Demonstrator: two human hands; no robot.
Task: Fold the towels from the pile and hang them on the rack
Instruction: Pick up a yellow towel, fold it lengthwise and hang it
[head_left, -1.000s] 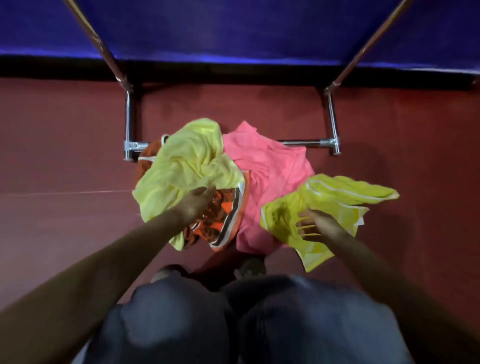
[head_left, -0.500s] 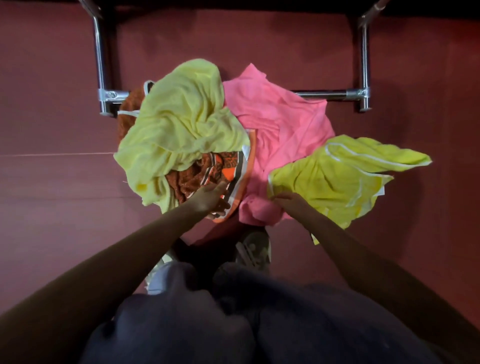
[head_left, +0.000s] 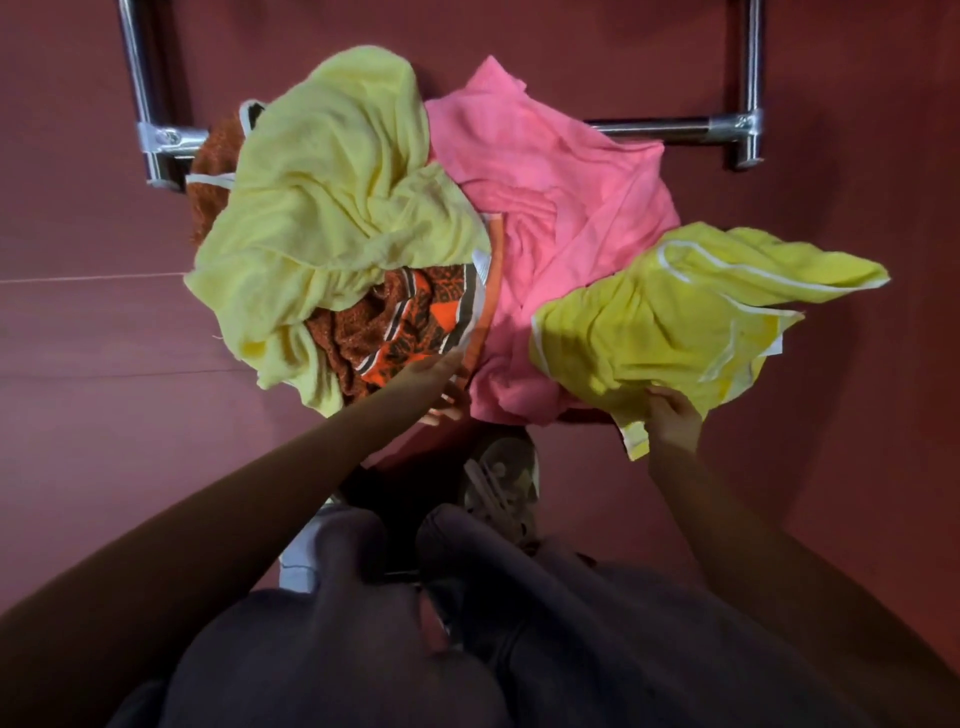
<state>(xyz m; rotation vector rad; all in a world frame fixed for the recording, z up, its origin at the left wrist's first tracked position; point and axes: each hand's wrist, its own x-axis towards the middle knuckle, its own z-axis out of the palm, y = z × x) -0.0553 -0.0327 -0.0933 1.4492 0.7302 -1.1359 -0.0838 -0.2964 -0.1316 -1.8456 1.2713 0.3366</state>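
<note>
Now right hand (head_left: 671, 418) shifted right, pinching bright yellow towel (head_left: 675, 312); left hand (head_left: 439, 382) at orange towel (head_left: 415, 322), grip unclear.

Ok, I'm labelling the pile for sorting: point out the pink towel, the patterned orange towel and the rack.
pink towel (head_left: 561, 197), head view, its upper middle.
orange towel (head_left: 415, 322), head view, its patterned fold.
rack (head_left: 649, 129), head view, bare crossbar on the right.

Dark grey trousers (head_left: 571, 623), pale laced sneakers (head_left: 501, 483).
</note>
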